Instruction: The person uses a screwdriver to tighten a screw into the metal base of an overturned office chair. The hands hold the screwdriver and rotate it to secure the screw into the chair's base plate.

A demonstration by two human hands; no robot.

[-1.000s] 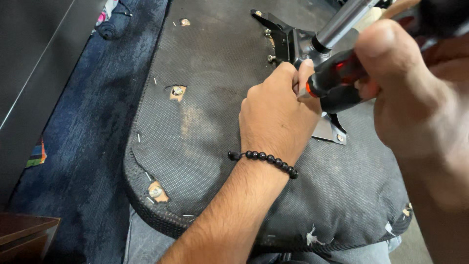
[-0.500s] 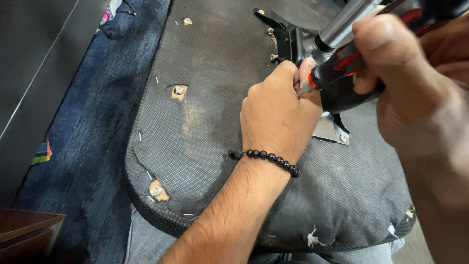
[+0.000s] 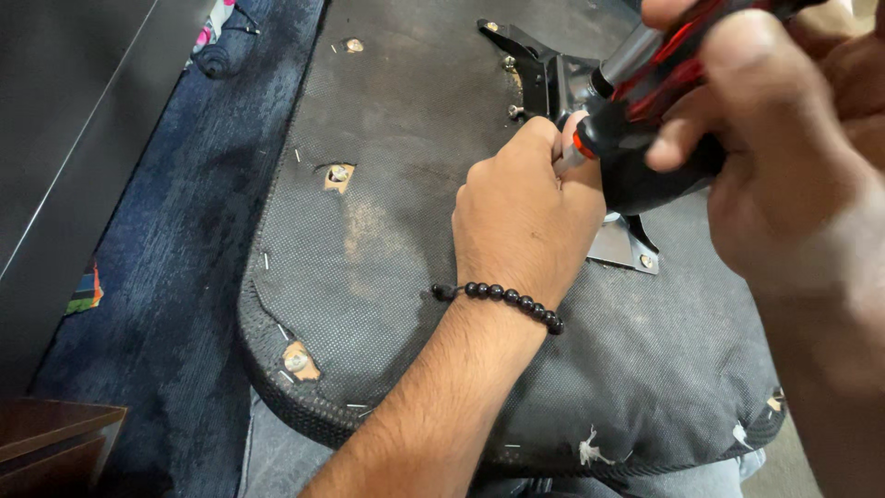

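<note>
An upturned chair seat [image 3: 396,184] covered in black stapled fabric lies in front of me. A black metal bracket [image 3: 539,74] is bolted to its middle. My left hand [image 3: 525,212], with a black bead bracelet [image 3: 502,300] at the wrist, rests on the seat and pinches the shaft of a screwdriver [image 3: 636,101] near its tip. My right hand [image 3: 784,157], close to the camera and blurred, grips the red and black handle. The tip is hidden behind my left fingers.
Dark blue carpet [image 3: 175,240] lies left of the seat. A dark cabinet side [image 3: 64,138] runs along the far left, and a brown wooden corner [image 3: 46,443] shows at the bottom left. Torn holes with screws [image 3: 337,173] dot the fabric.
My right hand has turned on the screwdriver handle and shifted slightly up and right. The left hand stays on the shaft in the same place.
</note>
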